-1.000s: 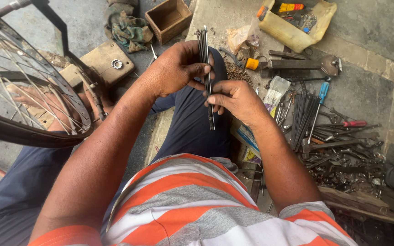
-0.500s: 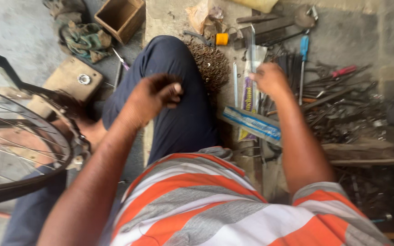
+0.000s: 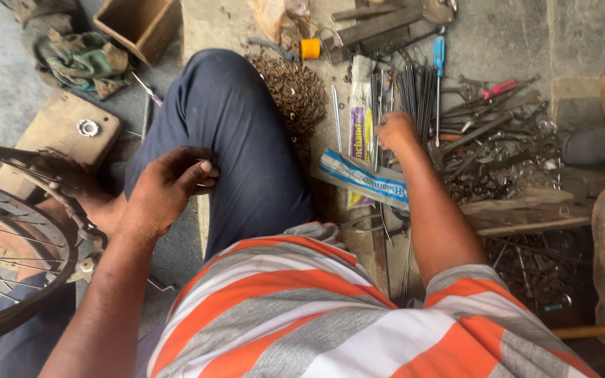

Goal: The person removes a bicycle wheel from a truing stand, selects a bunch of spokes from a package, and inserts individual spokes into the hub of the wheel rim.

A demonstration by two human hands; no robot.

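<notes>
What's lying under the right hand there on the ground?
The right hand rests on a bundle of thin dark spokes laid on the concrete, beside a flat printed packet. The spoke ends beneath the palm are covered, so whether the fingers grip any is unclear.

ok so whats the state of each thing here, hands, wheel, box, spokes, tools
left hand: fingers curled, resting on the trouser leg
right hand: reaching down onto the bundle of spokes; grip hidden
bicycle wheel: lying beside the left leg, partly out of frame
wooden box: open
blue screwdriver: lying flat on the floor
pile of metal tools: loose, scattered
</notes>
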